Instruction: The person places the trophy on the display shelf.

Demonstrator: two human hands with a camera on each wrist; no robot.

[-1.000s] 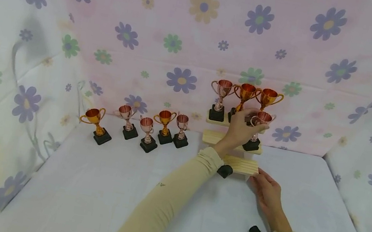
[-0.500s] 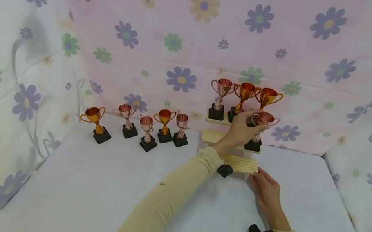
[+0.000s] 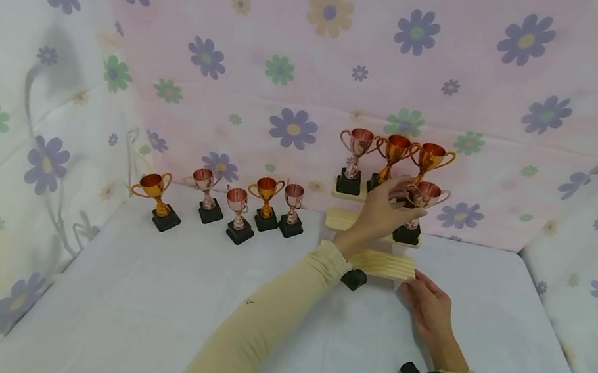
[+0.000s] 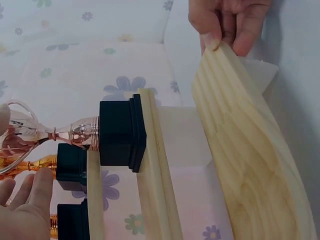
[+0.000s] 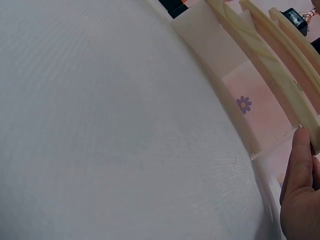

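Note:
A rose-gold trophy cup with a black base stands upright at the right end of the middle step of a three-tier wooden display stand. Beside its cup is my left hand; the left wrist view shows the fingers extended and spread off the trophy, the thumb near the cup at the frame edge. My right hand pinches the right end of the lowest step, thumb on top and fingers underneath. In the right wrist view, one finger of that hand lies along the board's end.
Three trophies, one rose-gold and two golden, line the top step. Several more, including a golden one at far left, stand on the white table. Floral cloth hangs behind and at both sides.
The rose-gold trophy shifted slightly right on the middle step. My left hand's fingers have loosened from its cup and the hand drew a little left. My right hand stays at the stand.

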